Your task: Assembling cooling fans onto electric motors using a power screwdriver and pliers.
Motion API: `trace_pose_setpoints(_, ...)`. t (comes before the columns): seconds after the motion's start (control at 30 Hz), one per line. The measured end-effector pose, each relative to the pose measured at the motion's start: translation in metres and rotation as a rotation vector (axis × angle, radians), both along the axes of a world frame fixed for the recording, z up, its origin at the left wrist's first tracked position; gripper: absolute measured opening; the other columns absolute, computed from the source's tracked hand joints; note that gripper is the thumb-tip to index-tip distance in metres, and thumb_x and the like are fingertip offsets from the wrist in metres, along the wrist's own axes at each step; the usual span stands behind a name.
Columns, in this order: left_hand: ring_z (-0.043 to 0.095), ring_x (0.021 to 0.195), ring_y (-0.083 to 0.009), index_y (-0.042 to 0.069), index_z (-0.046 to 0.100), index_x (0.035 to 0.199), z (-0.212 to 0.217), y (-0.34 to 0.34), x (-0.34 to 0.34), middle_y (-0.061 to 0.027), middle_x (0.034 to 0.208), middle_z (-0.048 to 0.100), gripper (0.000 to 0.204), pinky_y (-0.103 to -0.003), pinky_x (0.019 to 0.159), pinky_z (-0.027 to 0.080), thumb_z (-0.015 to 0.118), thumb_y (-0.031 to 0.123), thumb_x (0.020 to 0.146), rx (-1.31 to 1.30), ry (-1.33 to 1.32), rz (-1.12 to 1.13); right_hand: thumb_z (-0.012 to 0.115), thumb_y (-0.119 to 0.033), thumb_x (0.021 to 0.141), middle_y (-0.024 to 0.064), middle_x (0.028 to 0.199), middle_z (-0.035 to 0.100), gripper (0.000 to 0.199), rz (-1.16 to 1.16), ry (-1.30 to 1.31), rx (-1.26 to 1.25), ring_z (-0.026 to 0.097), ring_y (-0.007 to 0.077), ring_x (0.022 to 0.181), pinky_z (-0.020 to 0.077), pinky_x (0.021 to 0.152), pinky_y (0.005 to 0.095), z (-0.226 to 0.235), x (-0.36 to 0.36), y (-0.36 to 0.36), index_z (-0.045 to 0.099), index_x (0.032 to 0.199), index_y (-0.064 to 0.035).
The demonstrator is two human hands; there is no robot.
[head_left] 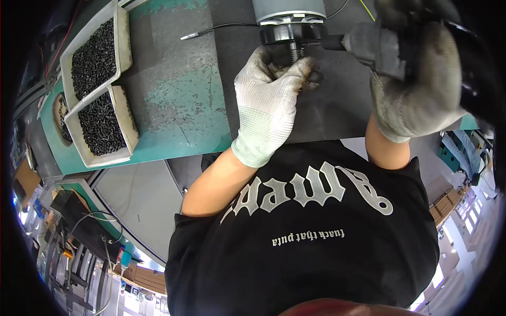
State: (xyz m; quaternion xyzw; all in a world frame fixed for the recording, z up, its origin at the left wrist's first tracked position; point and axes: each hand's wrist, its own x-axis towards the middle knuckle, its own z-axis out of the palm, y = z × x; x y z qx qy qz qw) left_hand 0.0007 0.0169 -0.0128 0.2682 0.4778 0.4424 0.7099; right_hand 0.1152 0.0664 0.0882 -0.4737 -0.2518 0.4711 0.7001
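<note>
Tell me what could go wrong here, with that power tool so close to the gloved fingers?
The left hand pinches a screw right where the driver bit meets the black base; a slip could catch the glove. The right hand holds the driver sideways, so the bit might skid off. The dropped screw could roll across the mat.

Two screw trays (122, 50) – one power screwdriver (377, 45) – two gloved hands (266, 100).
</note>
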Motion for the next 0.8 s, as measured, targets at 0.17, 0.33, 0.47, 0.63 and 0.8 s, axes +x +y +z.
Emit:
trace_pose_setpoints(0.17, 0.068, 0.07, -0.0116, -0.007, 0.057, 0.103, -0.003, 0.0, -0.003, -0.0115, 0.081, 0.07, 0.019, -0.023, 0.065, 0.055, 0.067, 0.002, 0.089, 0.024, 0.017, -0.013, 0.059, 0.001, 0.085, 0.014, 0.093, 0.063, 0.036, -0.038, -0.069, -0.106, 0.062, 0.0201, 0.076, 0.0532, 0.066, 0.0325, 0.004, -0.01, 0.003, 0.051, 0.121, 0.0019)
trace_pose_setpoints(0.33, 0.068, 0.076, -0.0141, -0.006, 0.057, 0.106, -0.004, 0.0, -0.008, -0.0109, 0.09, 0.068, 0.019, -0.026, 0.069, 0.056, 0.065, 0.002, 0.09, 0.021, -0.01, -0.058, 0.058, 0.003, 0.085, 0.0134, 0.09, 0.063, 0.037, -0.104, -0.14, -0.214, 0.063, 0.0201, 0.073, 0.0532, 0.064, 0.032, 0.008, -0.021, 0.004, 0.05, 0.121, 0.0001)
trace_pose_setpoints(0.47, 0.068, 0.08, -0.0155, -0.005, 0.057, 0.107, -0.006, 0.001, -0.007, -0.0106, 0.095, 0.067, 0.018, -0.027, 0.072, 0.057, 0.063, 0.002, 0.092, 0.019, -0.043, -0.07, 0.058, 0.005, 0.085, 0.013, 0.088, 0.063, 0.037, -0.17, -0.21, -0.294, 0.064, 0.0201, 0.071, 0.0533, 0.062, 0.0316, 0.011, -0.036, 0.01, 0.05, 0.121, -0.0012)
trace_pose_setpoints(0.63, 0.068, 0.081, -0.0161, -0.005, 0.057, 0.108, -0.005, 0.001, -0.01, -0.011, 0.096, 0.067, 0.018, -0.027, 0.072, 0.057, 0.063, 0.003, 0.092, 0.01, -0.047, -0.081, 0.057, 0.006, 0.085, 0.0124, 0.085, 0.064, 0.038, -0.243, -0.295, -0.4, 0.064, 0.0201, 0.069, 0.0533, 0.06, 0.031, 0.015, -0.043, 0.012, 0.049, 0.121, -0.003)
trace_pose_setpoints(0.8, 0.068, 0.081, -0.0162, -0.005, 0.057, 0.108, -0.005, 0.001, -0.006, -0.0113, 0.098, 0.067, 0.018, -0.027, 0.072, 0.056, 0.061, 0.003, 0.093, 0.022, -0.117, -0.085, 0.056, 0.008, 0.085, 0.0119, 0.083, 0.064, 0.039, -0.322, -0.364, -0.47, 0.065, 0.0202, 0.066, 0.0534, 0.058, 0.0305, 0.026, -0.048, 0.013, 0.048, 0.122, -0.0047)
